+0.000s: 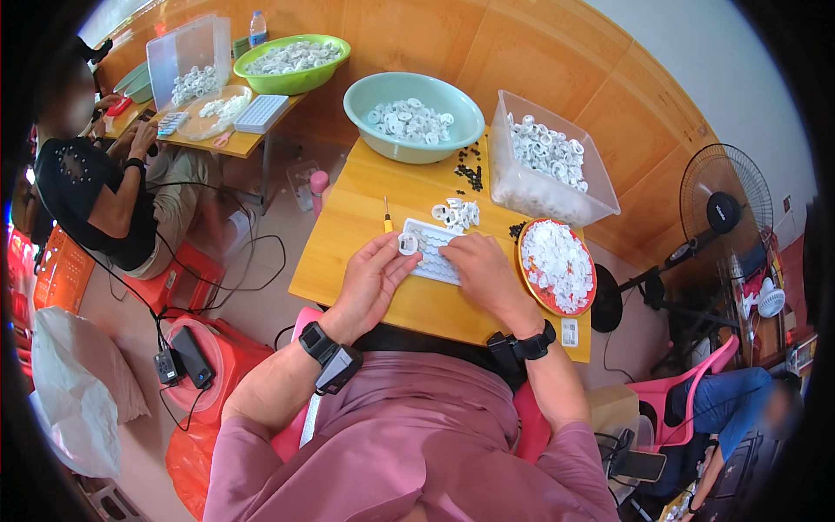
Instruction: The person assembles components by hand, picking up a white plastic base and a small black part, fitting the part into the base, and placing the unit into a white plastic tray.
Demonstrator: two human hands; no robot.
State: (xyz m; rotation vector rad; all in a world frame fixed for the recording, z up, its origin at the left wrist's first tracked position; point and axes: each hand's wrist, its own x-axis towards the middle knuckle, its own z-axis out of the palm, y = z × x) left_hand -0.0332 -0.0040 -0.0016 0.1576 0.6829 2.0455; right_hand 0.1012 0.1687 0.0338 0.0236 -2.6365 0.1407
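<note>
A white ring (pixel 408 244) is pinched in the left hand (pixel 370 283) at the white tray (pixel 432 252) on the tabletop (pixel 348 252), the right hand (pixel 483 274) is pressed flat on that tray (nothing gripped), and a loose ring pile (pixel 458 214) remains unplaced.

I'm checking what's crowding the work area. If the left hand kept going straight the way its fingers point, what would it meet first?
The left hand, holding a white ring, points up and right. It would likely first reach the small pile of white rings just past the white tray; depth is hard to judge.
</note>
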